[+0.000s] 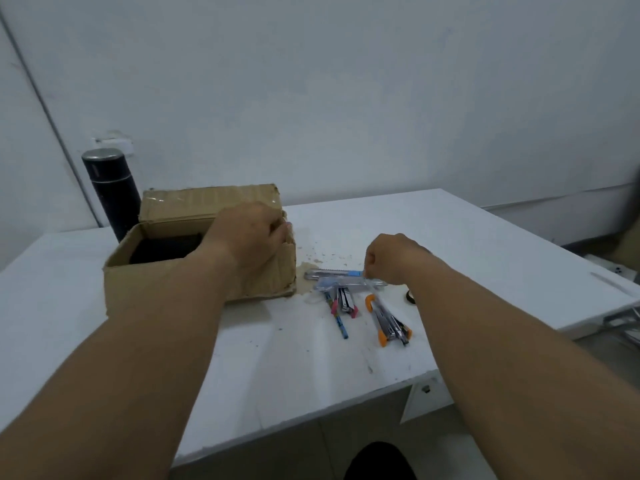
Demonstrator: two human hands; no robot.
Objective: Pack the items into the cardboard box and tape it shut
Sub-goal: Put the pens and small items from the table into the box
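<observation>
While the cardboard box (166, 271) sits open on the white tabletop (450, 237), the left hand (249, 233) grips its right-hand wall, fingers curled over the rim. Just right of the box, the right hand (394, 258) pinches the blue end of a utility knife (332, 273) lying among stationery: a pen (337, 313) and an orange stapler (388, 320). A black flask (110, 192) stands behind the box.

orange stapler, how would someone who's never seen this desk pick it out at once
Start at the open cardboard box on the white table and look to its right, at the small pile of stationery. The orange stapler lies at the pile's near right edge, angled toward the viewer. Only it has bright orange ends; its neighbours are pink, blue or clear.
</observation>
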